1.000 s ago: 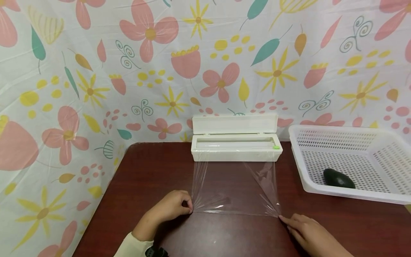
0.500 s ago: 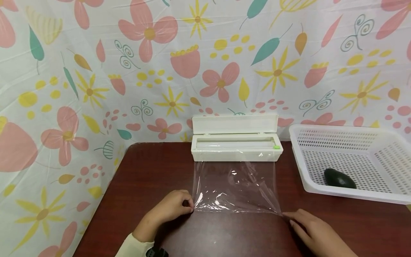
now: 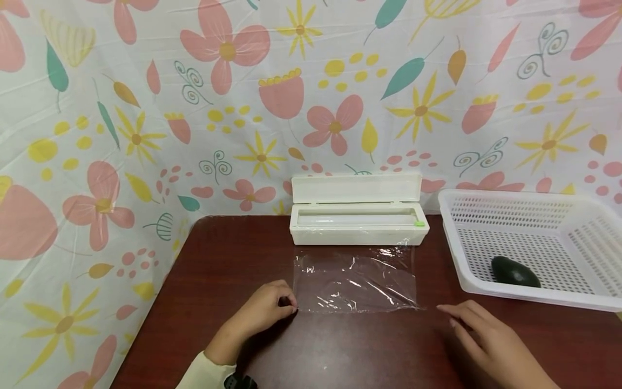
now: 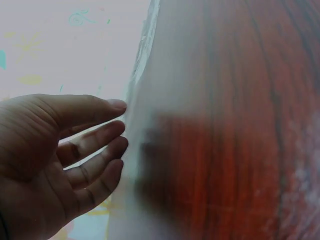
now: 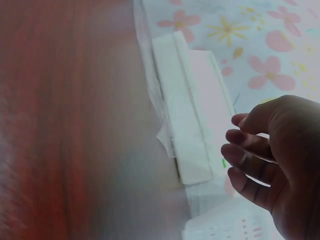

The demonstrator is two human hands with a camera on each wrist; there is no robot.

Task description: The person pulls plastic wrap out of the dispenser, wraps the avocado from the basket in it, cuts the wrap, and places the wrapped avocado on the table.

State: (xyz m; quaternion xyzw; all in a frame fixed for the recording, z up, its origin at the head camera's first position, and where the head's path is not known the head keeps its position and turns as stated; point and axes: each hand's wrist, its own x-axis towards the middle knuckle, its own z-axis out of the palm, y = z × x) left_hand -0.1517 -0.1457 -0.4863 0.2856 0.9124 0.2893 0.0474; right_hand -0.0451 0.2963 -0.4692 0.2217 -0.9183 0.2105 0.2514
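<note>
My left hand (image 3: 262, 308) pinches one corner of the clear film (image 3: 357, 281), whose free edge runs rightward before the white box (image 3: 357, 206); my right hand (image 3: 491, 335), loose and empty, is just off the other end.

At the right of the frame we see a white, rectangular, perforated plastic basket (image 3: 539, 299), a dark green, oval fruit (image 3: 515, 272) lying inside. Behind our reddish-brown, wood-grained tabletop (image 3: 233, 251), a white sheet printed with pink, yellow and teal plants (image 3: 194, 148) fills the top and left.
</note>
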